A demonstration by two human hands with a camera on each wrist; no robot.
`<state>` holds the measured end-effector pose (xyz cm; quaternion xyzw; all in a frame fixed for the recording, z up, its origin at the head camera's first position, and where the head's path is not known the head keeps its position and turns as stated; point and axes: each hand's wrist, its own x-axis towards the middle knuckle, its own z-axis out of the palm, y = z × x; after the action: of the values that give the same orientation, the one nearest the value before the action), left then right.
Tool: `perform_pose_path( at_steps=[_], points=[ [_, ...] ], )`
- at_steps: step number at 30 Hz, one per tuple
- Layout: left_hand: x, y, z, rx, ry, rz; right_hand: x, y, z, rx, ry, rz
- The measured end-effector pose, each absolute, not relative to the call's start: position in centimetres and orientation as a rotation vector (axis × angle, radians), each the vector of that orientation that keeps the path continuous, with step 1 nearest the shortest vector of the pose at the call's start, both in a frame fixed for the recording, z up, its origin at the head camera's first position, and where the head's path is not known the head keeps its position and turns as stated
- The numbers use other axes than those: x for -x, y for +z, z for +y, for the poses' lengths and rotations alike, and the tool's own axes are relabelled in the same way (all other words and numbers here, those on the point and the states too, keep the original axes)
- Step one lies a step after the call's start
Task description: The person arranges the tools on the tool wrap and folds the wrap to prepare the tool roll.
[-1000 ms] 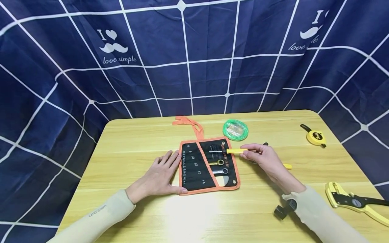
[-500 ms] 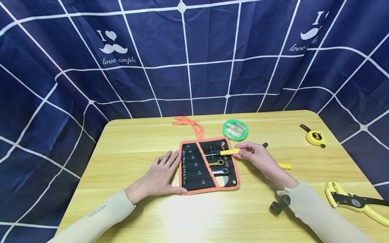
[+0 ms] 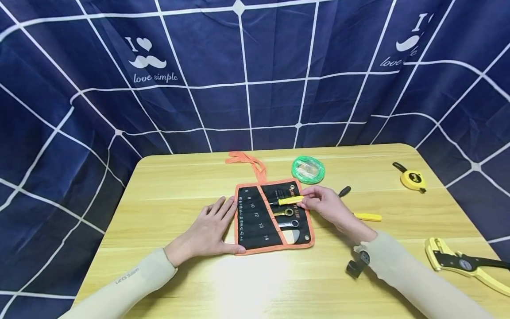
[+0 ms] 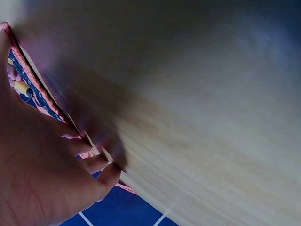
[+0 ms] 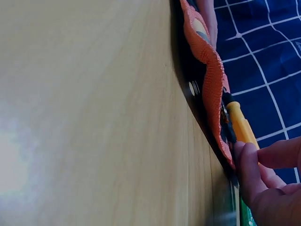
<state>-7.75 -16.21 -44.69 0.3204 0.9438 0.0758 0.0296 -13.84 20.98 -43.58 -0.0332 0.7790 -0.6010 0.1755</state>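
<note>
A black tool pouch (image 3: 255, 221) with orange edging lies unrolled mid-table, its slots numbered. My left hand (image 3: 209, 230) rests spread along its left edge, thumb on the lower corner. The fingers of my right hand (image 3: 328, 206) pinch the handle end of a yellow-handled screwdriver (image 3: 290, 200) over the pouch's right half. Its shaft points left and mostly disappears at the pocket's orange edge. Below it a gold wrench (image 3: 287, 213), a silver wrench (image 3: 292, 224) and a tool with a rounded grey-and-cream end (image 3: 292, 237) stick out of pockets. In the right wrist view the screwdriver (image 5: 241, 122) shows above the edging.
Behind the pouch lie its orange tie straps (image 3: 249, 160) and a coil of green wire (image 3: 308, 170). To the right are a black-handled tool (image 3: 344, 191), a yellow handle (image 3: 367, 217) partly behind my right arm, a yellow tape measure (image 3: 413, 179) and yellow-black wire strippers (image 3: 462, 263).
My right hand has moved left with the screwdriver, and most of its shaft has slid out of sight into the pouch pocket. My left hand has stayed in place.
</note>
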Motion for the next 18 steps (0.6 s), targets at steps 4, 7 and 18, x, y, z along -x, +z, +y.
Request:
perform_pose_path(
  at_steps=[4,7,18],
  points=[
    [7.73,-44.61,-16.18,-0.984,0.244,2.903,13.96,-43.57,20.46,0.091,-1.653,2.223],
    [7.73,-44.57,-16.13,-0.979,0.244,2.9,14.05,-43.52,20.21,0.098,-1.623,2.231],
    [7.77,-44.66,-16.18,-0.978,0.245,2.896,14.81,-43.89,19.85,0.116,-1.66,2.191]
  ],
)
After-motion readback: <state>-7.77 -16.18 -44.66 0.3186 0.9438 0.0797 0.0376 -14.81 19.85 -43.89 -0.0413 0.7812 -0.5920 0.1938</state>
